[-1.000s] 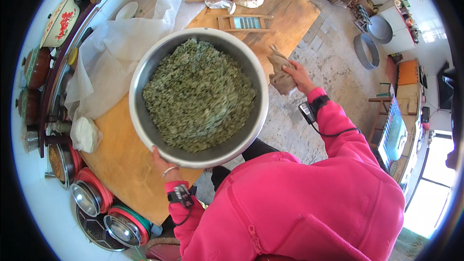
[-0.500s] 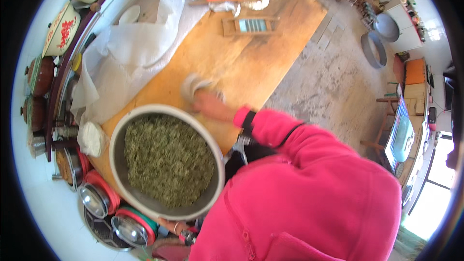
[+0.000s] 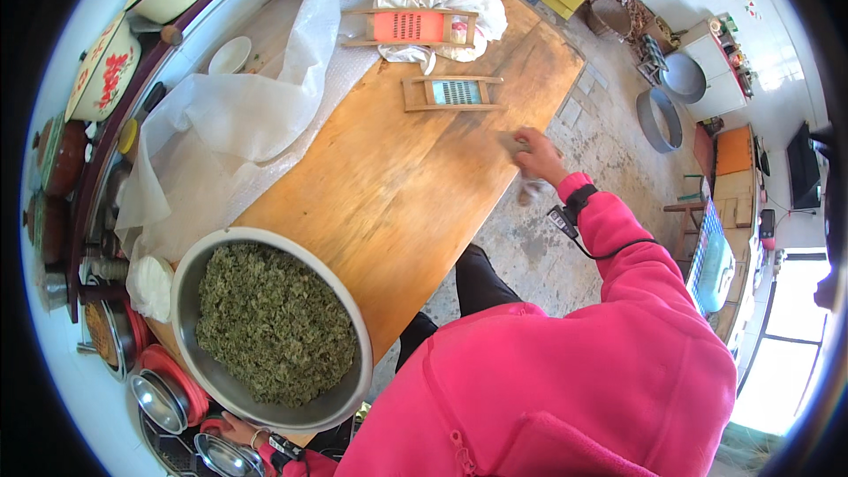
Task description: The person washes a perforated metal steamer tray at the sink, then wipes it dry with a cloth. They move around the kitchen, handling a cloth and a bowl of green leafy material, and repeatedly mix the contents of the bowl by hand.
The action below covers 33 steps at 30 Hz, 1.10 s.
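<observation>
Nearest the body, the left hand (image 3: 238, 430) is at the lower rim of a wide basin (image 3: 353, 371), above a shiny metal bowl (image 3: 223, 458); its fingers are partly visible, but I cannot tell whether they touch the rim or how they are bent. The basin, round, grey and smooth-walled with a rolled rim, sits on the table's near left corner. It is heaped with chopped greens (image 3: 274, 327), matted, crumbly and dull green, so it is probably heavy; 2 hands on opposite sides of the rim would suit it best, as the smooth metal may slip if wet. The greens themselves look soft and easily scooped.

Beside the basin slumps a knotted, pale plastic bag (image 3: 150, 288). The table (image 3: 344, 203) is flat, varnished wood with dark streaks in its grain. At its right edge the right hand (image 3: 537, 157) has its fingers closed around a brownish cloth (image 3: 511, 141), part of which hangs past the edge (blurred, so its weave is unclear). The cloth should be light and limp, best gripped bunched in the middle.

Farther off lie 2 wood-framed graters, a blue grater (image 3: 455, 93) and an orange grater (image 3: 408, 27), both rigid, and a crinkled, translucent plastic sheet (image 3: 230, 115).
</observation>
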{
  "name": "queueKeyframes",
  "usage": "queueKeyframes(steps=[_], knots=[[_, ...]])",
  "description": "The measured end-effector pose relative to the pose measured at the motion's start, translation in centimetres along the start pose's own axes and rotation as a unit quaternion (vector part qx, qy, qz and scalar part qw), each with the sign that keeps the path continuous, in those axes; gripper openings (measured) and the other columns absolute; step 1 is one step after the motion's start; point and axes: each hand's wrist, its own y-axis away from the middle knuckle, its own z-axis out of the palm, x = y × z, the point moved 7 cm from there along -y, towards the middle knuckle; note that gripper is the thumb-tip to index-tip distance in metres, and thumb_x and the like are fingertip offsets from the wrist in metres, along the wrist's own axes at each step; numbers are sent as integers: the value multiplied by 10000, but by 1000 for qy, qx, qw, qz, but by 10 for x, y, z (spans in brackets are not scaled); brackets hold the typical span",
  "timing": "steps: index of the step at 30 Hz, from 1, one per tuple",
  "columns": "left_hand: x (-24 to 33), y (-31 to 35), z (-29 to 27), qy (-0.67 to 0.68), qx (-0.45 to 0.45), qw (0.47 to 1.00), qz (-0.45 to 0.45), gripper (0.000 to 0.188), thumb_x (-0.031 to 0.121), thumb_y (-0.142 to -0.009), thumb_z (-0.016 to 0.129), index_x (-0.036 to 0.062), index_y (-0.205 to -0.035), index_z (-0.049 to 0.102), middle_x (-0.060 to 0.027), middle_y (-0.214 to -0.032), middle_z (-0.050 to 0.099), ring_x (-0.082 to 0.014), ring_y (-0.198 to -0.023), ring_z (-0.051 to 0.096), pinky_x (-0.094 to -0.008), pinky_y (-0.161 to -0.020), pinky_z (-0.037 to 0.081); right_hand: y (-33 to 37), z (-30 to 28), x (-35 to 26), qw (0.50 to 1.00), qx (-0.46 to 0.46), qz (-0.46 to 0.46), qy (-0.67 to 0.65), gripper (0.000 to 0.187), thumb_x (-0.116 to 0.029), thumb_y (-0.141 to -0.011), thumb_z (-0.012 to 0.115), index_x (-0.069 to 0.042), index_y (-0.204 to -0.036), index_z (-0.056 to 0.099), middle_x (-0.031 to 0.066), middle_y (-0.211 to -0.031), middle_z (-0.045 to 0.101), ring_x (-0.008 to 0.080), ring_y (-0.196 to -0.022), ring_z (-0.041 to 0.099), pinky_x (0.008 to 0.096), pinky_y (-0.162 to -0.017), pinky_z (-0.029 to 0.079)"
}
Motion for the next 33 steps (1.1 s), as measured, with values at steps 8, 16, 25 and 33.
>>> queueKeyframes(steps=[8, 16, 25, 33], knots=[[311, 231, 219, 266, -229, 932, 93, 220, 85, -943, 547, 19, -1152, 558, -110, -1032, 603, -228, -904, 627, -367, -839, 547, -241, 26, -115, 959, 25, -269, 85, 627, -239, -807, 701, -130, -1372, 453, 170, -1054, 621, 330, -995, 614, 441, -844, 493], [377, 540, 529, 233, -650, 682, -241, 353, 161, -950, 614, -18, -1237, 516, -150, -1060, 651, -235, -908, 667, -372, -830, 567, -359, 51, -86, 927, -20, -316, 202, 220, -209, -840, 615, -50, -994, 617, 133, -978, 605, 319, -923, 614, 440, -772, 517], [415, 575, 641, 337, -438, 720, -421, 575, 473, -936, 602, 31, -1274, 459, -191, -1178, 569, -309, -1143, 561, -493, -974, 469, -297, 9, 8, 957, -162, -236, -31, 310, -233, -885, 586, -43, -1130, 579, 167, -1061, 576, 373, -960, 596, 455, -795, 501], [425, 576, 659, 369, -407, 724, -417, 376, 301, -917, 681, 114, -1199, 517, -46, -1144, 643, -203, -994, 643, -383, -820, 521, -268, 54, 17, 956, -109, -266, 64, 475, -303, -825, 689, -83, -1230, 573, 147, -1169, 543, 342, -1112, 502, 440, -939, 430]])
